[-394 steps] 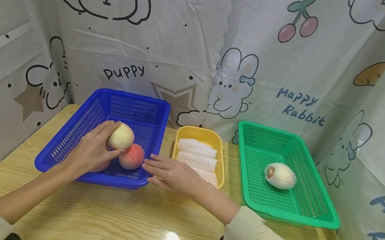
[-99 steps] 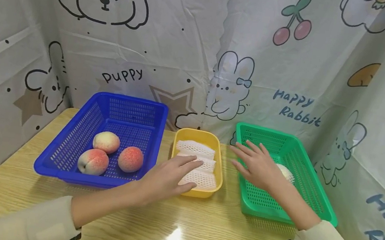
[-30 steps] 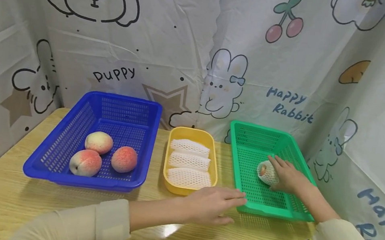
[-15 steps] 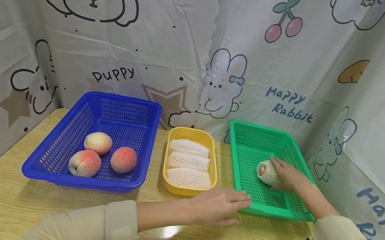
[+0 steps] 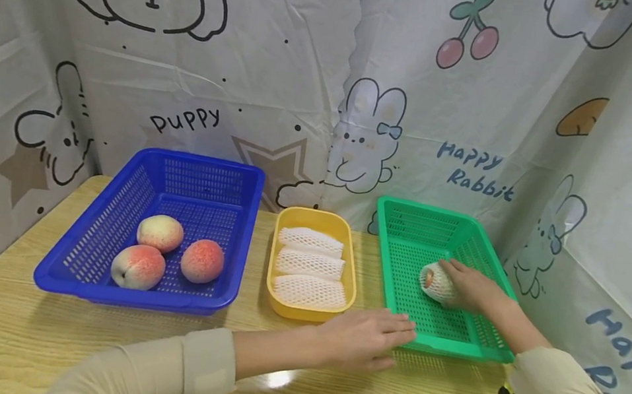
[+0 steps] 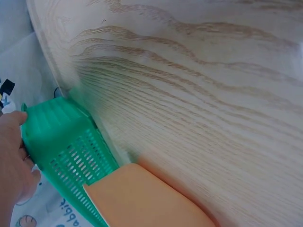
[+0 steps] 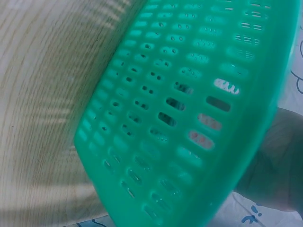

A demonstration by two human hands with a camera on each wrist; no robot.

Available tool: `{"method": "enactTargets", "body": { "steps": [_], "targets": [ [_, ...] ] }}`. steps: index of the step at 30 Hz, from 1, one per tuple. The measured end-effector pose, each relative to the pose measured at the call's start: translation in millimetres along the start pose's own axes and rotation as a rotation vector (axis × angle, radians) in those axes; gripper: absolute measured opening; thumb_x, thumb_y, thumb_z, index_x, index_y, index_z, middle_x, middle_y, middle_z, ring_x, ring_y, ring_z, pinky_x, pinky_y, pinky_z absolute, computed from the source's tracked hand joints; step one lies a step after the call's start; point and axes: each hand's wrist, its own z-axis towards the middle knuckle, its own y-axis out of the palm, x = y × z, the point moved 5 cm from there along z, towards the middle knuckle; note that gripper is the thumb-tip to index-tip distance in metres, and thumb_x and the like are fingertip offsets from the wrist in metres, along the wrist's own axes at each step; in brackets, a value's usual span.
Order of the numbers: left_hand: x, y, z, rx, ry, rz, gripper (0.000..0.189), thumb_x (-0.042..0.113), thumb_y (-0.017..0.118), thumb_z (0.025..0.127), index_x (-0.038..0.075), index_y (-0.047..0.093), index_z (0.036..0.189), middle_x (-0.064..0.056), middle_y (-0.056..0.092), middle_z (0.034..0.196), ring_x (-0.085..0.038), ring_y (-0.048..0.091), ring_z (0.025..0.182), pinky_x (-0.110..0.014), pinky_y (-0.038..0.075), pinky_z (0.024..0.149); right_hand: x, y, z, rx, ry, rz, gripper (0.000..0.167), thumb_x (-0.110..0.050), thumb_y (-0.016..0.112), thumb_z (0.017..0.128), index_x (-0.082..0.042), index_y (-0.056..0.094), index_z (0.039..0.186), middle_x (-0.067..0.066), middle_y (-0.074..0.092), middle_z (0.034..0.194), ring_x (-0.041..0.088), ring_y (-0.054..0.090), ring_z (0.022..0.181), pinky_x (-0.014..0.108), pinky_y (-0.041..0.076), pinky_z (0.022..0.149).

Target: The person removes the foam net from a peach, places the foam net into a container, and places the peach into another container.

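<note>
Inside the green basket [image 5: 435,339], my right hand [image 5: 474,290] grips a peach [image 5: 435,283] in a white foam net from its right side. Part of the fruit shows through the net's end facing left. My left hand [image 5: 363,340] lies at the basket's near left corner, fingers straight and fingertips right at the rim. In the left wrist view, the left hand [image 6: 14,161] is beside the end of the green basket. The basket's slotted wall [image 7: 165,104] fills most of the right wrist view and hides the right fingers.
A yellow tray [image 5: 308,314] with three white foam nets [image 5: 312,264] stands between the baskets. At left is a blue basket [image 5: 158,300] holding three peaches [image 5: 203,262]. A printed curtain [image 5: 287,53] borders the wooden table [image 5: 112,330].
My left hand has let go of a peach in the blue basket and moved right to the green basket. My right hand has moved onto the netted peach, which shifts slightly left.
</note>
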Motion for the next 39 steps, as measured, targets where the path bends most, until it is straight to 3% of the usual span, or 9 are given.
{"method": "enactTargets", "body": {
  "steps": [7, 15, 20, 28, 34, 39],
  "targets": [
    [-0.2, -1.3, 3.8, 0.075, 0.000, -0.003, 0.044, 0.035, 0.060, 0.101, 0.008, 0.061, 0.135, -0.005, 0.059, 0.138, -0.016, 0.051, 0.131, -0.026, 0.029, 0.114, -5.6, -1.3, 5.5, 0.043, -0.037, -0.048, 0.074, -0.011, 0.080, 0.084, 0.011, 0.041, 0.142, 0.036, 0.044, 0.141, 0.054, 0.050, 0.119, 0.063, 0.046, 0.096],
    [-1.2, -1.8, 8.9, 0.178, -0.026, -0.042, 0.030, 0.026, 0.056, 0.104, 0.010, 0.071, 0.123, -0.001, 0.068, 0.124, -0.013, 0.061, 0.120, -0.020, 0.038, 0.107, -3.0, 3.9, 7.8, 0.033, -0.017, -0.092, 0.079, -0.016, 0.081, 0.084, 0.009, 0.038, 0.146, 0.034, 0.043, 0.142, 0.053, 0.055, 0.113, 0.062, 0.051, 0.088],
    [-2.1, -1.9, 11.8, 0.221, -0.071, -0.009, 0.025, 0.029, 0.058, 0.103, 0.017, 0.075, 0.116, 0.005, 0.071, 0.117, -0.007, 0.064, 0.112, -0.017, 0.045, 0.098, -3.5, 3.6, 7.7, 0.080, -0.047, -0.104, 0.077, -0.012, 0.083, 0.080, 0.009, 0.043, 0.143, 0.034, 0.048, 0.135, 0.051, 0.058, 0.107, 0.059, 0.054, 0.083],
    [-3.3, -0.3, 13.9, 0.287, -0.078, 0.035, 0.017, 0.029, 0.063, 0.099, 0.021, 0.078, 0.105, 0.007, 0.073, 0.108, -0.006, 0.068, 0.101, -0.015, 0.051, 0.087, -5.7, 5.5, 9.9, 0.140, -0.086, -0.086, 0.079, -0.004, 0.086, 0.071, 0.011, 0.047, 0.138, 0.032, 0.051, 0.121, 0.040, 0.061, 0.086, 0.048, 0.058, 0.068],
    [-4.4, -0.7, 15.2, 0.319, -0.087, 0.041, 0.014, 0.028, 0.065, 0.097, 0.024, 0.078, 0.097, 0.011, 0.074, 0.100, -0.004, 0.070, 0.091, -0.012, 0.054, 0.073, -4.9, 10.5, 11.6, 0.100, -0.039, -0.058, 0.079, -0.009, 0.086, 0.075, 0.009, 0.044, 0.140, 0.042, 0.042, 0.133, 0.055, 0.057, 0.101, 0.061, 0.055, 0.079],
    [-5.0, -2.5, 16.8, 0.317, -0.092, 0.029, 0.013, 0.028, 0.066, 0.097, 0.024, 0.078, 0.093, 0.013, 0.073, 0.093, -0.003, 0.070, 0.079, -0.010, 0.052, 0.062, -1.5, 10.9, 11.3, 0.070, -0.008, -0.063, 0.080, -0.012, 0.086, 0.076, 0.008, 0.043, 0.141, 0.040, 0.050, 0.122, 0.053, 0.056, 0.100, 0.061, 0.054, 0.076]
  ]
}}
